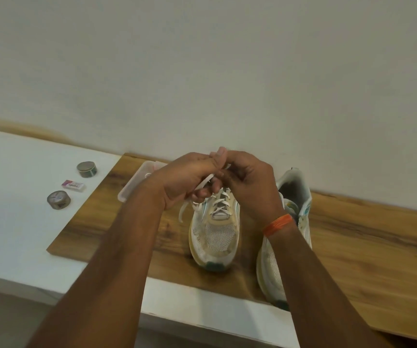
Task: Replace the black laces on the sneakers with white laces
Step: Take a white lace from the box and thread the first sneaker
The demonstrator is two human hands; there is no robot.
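**White lace in both your hands above the near sneaker**

The white lace (221,202) already crosses through the eyelets of the sneaker (215,234) standing on the wooden board (353,247), toe pointing toward you. Its free ends rise from the top eyelets into your hands, and one loose end hangs down the shoe's left side.

Your left hand (184,182) has its fingers curled around a strand of the lace, thumb pressed forward. Your right hand (247,184) meets it fingertip to fingertip just above the tongue, fingers bent and pinching the lace; an orange band (277,223) sits on that wrist.

A second sneaker (290,222) stands just beside the first on its right, partly hidden by your right forearm; you cannot tell how it is laced.

Behind your left hand, a clear plastic box (137,182) lies on the board. Further left, on the white tabletop (14,172), are two small round tins (86,169) (58,199) with a small packet (73,185) between them.
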